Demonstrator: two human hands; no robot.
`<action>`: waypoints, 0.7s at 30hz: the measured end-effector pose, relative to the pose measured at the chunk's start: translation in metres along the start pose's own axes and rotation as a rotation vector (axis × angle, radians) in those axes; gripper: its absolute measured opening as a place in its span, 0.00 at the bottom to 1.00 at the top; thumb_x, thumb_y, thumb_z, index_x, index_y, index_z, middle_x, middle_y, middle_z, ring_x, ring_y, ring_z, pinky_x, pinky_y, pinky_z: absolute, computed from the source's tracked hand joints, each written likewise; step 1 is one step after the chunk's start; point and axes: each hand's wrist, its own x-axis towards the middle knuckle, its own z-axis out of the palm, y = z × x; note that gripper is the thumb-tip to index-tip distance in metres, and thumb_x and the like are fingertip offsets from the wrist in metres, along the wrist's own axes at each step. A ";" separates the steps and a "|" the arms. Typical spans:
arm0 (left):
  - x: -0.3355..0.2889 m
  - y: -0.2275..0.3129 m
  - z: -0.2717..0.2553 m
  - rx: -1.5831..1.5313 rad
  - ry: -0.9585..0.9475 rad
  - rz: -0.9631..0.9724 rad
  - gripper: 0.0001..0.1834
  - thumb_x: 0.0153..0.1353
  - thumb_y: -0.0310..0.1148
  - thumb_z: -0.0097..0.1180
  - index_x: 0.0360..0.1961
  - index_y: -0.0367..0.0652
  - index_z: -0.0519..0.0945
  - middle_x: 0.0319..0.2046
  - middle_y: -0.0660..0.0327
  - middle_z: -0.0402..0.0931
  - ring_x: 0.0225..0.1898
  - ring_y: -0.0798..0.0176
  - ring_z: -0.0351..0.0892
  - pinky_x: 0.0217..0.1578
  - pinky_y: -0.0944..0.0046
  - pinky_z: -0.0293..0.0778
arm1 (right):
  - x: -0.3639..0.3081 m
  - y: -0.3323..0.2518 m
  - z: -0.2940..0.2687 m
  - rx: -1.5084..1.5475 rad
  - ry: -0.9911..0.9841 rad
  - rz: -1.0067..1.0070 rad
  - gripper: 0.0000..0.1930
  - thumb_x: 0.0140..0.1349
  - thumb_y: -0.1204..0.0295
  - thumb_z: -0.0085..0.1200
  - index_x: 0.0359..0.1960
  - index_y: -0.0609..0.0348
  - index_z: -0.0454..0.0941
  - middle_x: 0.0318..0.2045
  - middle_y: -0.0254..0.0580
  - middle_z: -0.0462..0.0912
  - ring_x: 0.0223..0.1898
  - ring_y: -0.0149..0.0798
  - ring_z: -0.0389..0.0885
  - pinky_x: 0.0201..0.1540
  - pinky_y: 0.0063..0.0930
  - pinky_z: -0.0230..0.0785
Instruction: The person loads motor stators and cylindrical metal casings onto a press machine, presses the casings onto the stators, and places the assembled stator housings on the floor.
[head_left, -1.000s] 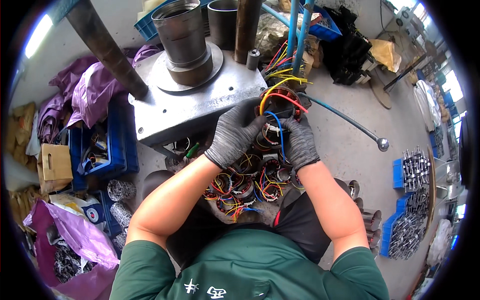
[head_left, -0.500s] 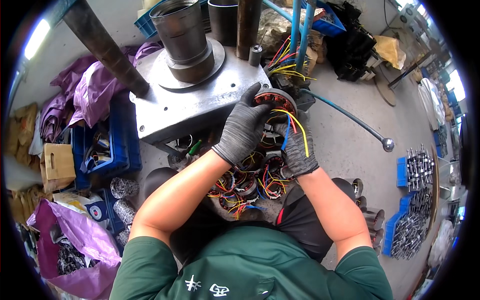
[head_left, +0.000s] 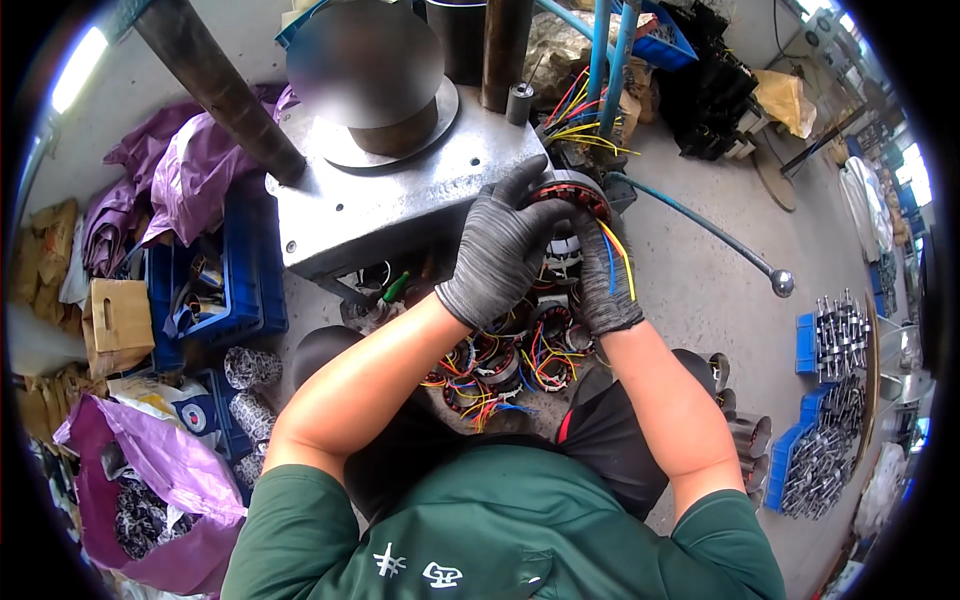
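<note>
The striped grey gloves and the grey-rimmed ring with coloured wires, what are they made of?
The striped grey gloves look like matte knitted fabric, given fine ribbing. The grey-rimmed ring seems metal from its dull sheen, perhaps copper winding inside, given reddish tone. Its yellow and blue wires look plastic-coated: even, bright colour.

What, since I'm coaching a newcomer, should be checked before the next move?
1. Left hand and right hand gloved: ok.
2. Left hand gripping the wound stator: ok.
3. Right hand's grip: cannot tell; fingers mostly hidden.
4. Yellow lead and blue lead clear of the right hand: not ok; both lie across it.
5. Metal ball knob clear of both hands: ok.
6. Metal cylinder's top clear: cannot tell; blurred.
</note>
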 end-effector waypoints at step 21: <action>-0.008 -0.025 0.007 -0.303 0.006 -0.654 0.29 0.59 0.20 0.68 0.63 0.39 0.75 0.49 0.55 0.84 0.50 0.64 0.83 0.55 0.63 0.80 | -0.013 0.007 0.026 -0.170 0.059 -0.150 0.19 0.70 0.59 0.64 0.56 0.56 0.82 0.45 0.33 0.85 0.46 0.28 0.79 0.51 0.28 0.72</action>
